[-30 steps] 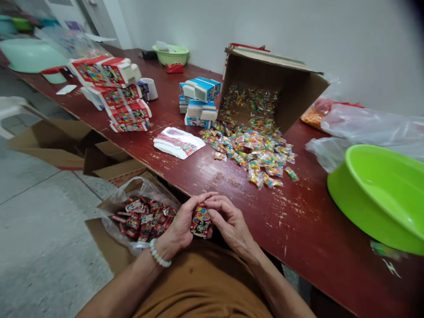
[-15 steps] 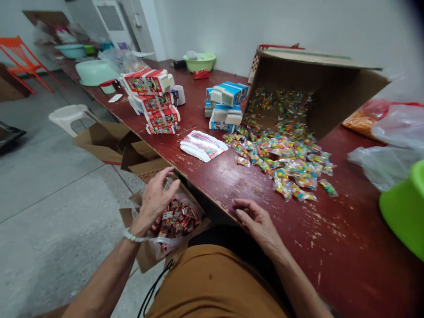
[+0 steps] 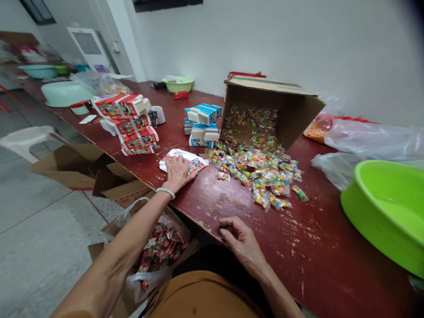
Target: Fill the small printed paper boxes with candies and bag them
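My left hand [image 3: 178, 173] lies palm down with its fingers stretched over a pile of flat printed cartons [image 3: 198, 165] near the table's edge. Whether the fingertips grip any carton cannot be made out. My right hand [image 3: 243, 243] rests by the front edge of the dark red table [image 3: 212, 207], fingers loosely curled, a gap beside the thumb and nothing visible in it. Beyond it, clear packets of colourful candy [image 3: 261, 165] spill from a cardboard box [image 3: 298, 115] tipped on its side. Below my left forearm, a plastic-lined box holds small red wrapped packets [image 3: 164, 245].
Red folded-carton bundles [image 3: 127, 123] are stacked at the left, blue carton bundles [image 3: 203, 126] in the middle. A bright green basin [image 3: 367, 207] and plastic bags [image 3: 374, 137] stand right. Open cardboard boxes [image 3: 62, 168] and a white stool [image 3: 26, 139] are on the floor side.
My left hand has moved from above the box of red packets up onto the flat cartons. My right hand stays by the table edge. The view has turned right and upward.
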{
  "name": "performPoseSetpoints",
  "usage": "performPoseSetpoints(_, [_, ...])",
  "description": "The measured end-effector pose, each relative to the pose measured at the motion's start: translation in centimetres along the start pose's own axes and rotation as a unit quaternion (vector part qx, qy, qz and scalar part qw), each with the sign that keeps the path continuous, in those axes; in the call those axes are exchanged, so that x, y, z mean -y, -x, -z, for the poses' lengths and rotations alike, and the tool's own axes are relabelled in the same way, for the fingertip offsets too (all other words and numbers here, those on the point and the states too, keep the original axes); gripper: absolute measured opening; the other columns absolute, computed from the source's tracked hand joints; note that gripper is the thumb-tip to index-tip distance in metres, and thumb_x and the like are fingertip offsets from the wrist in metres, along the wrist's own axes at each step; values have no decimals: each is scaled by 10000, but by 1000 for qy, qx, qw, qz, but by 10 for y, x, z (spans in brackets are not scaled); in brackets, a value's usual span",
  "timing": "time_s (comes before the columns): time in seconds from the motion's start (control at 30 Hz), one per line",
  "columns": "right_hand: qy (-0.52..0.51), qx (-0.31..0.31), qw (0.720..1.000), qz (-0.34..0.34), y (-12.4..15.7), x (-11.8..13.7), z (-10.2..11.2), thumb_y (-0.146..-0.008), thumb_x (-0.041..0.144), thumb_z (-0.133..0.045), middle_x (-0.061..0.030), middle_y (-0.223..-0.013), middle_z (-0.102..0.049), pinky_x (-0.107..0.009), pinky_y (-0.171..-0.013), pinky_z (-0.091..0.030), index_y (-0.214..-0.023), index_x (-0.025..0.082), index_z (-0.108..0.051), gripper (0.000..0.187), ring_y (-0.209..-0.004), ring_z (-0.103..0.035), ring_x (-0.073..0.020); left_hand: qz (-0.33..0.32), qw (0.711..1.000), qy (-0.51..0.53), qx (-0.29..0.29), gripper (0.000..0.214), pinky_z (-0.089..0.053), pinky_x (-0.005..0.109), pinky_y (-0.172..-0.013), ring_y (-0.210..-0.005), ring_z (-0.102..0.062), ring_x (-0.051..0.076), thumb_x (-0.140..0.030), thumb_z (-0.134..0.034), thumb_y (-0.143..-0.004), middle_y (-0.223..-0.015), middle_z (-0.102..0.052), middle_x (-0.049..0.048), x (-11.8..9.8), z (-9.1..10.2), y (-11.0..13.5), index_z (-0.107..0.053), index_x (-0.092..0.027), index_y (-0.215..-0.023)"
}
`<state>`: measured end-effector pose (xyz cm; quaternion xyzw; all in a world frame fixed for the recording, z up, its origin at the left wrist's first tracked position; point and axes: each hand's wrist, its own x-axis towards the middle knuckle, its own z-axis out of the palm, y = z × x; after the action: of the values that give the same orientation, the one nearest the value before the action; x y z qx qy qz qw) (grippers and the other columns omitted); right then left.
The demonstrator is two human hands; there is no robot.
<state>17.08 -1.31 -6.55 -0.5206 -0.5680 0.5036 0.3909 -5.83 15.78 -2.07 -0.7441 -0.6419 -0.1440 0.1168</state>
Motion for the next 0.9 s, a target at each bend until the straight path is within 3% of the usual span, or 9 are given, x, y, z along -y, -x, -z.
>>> performPoseSetpoints(0.17, [-170, -44, 981, -86, -8, 5, -1, -767, 466, -688, -62, -1018, -646, -232, -510, -481, -1184, 209, -568, 504, -611, -585, -114, -27, 999, 15, -28, 459, -349, 502, -857, -1045, -505, 383, -476, -565, -831, -1135, -622, 200, -29, 22, 52, -645, -137, -1129])
performPoseSetpoints(0.27, [-213, -104, 971, -24, -13, 11, 2, -785, 473, -692, -70, -1127, -644, -253, -641, -522, -1178, 224, -549, 487, -786, -630, -151, -101, 977, 186, 11, 460, -349, 502, -910, -1030, -548, 355, -490, -601, -803, -1079, -670, 163, -57, 35, 108, -648, -182, -1142])
performPoseSetpoints(0.33, [-232, -106, 967, -5, -13, 17, 7, -812, 460, -677, -51, -999, -681, -285, -732, -528, -1086, 207, -581, 385, -827, -635, -174, -41, 927, 362, 87, 515, -396, 458, -896, -991, -590, 323, -499, -655, -761, -1078, -685, 145, -71, 45, 136, -617, -201, -1180])
performPoseSetpoints(0.4, [-255, -68, 965, -12, -10, 26, 11, -821, 438, -678, -28, -899, -684, -301, -735, -528, -1059, 212, -584, 342, -784, -636, -175, 59, 783, 567, 247, 522, -461, 381, -799, -905, -642, 271, -495, -650, -772, -1069, -702, 125, -78, 55, 150, -582, -211, -1205])
performPoseSetpoints(0.5, [-284, 31, 958, -13, -2, 40, 14, -815, 399, -700, -1, -867, -668, -256, -640, -513, -1108, 248, -567, 356, -694, -618, -139, 107, 494, 737, 449, 489, -494, 329, -738, -837, -685, 247, -485, -702, -727, -972, -729, 132, -82, 68, 152, -635, -157, -1083])
performPoseSetpoints(0.53, [-287, 59, 956, -9, 1, 44, 13, -817, 388, -702, 8, -851, -657, -233, -611, -501, -1121, 256, -567, 359, -672, -608, -125, 106, 425, 763, 476, 483, -502, 327, -737, -816, -693, 248, -477, -738, -690, -923, -732, 132, -84, 71, 152, -654, -141, -1027])
performPoseSetpoints(0.6, [-291, 96, 952, -2, 4, 52, 11, -828, 377, -691, 21, -818, -630, -199, -573, -484, -1155, 264, -562, 369, -640, -590, -102, 110, 343, 801, 479, 469, -514, 315, -703, -744, -704, 240, -452, -790, -636, -825, -726, 113, -89, 74, 154, -672, -129, -955])
performPoseSetpoints(0.7, [-304, 128, 944, -5, 8, 60, 7, -845, 371, -666, 18, -875, -624, -191, -504, -480, -1301, 294, -457, 507, -560, -574, -82, 136, 319, 833, 431, 478, -522, 306, -635, -655, -698, 221, -437, -805, -630, -779, -717, 78, -95, 74, 161, -675, -152, -991])
performPoseSetpoints(0.9, [-322, 129, 938, 14, 13, 62, 6, -818, 344, -702, -14, -1018, -642, -221, -642, -548, -1355, 292, -400, 618, -764, -654, -127, 130, 429, 808, 382, 429, -475, 243, -568, -605, -663, 181, -389, -818, -606, -688, -716, 70, -94, 77, 161, -697, -131, -927])
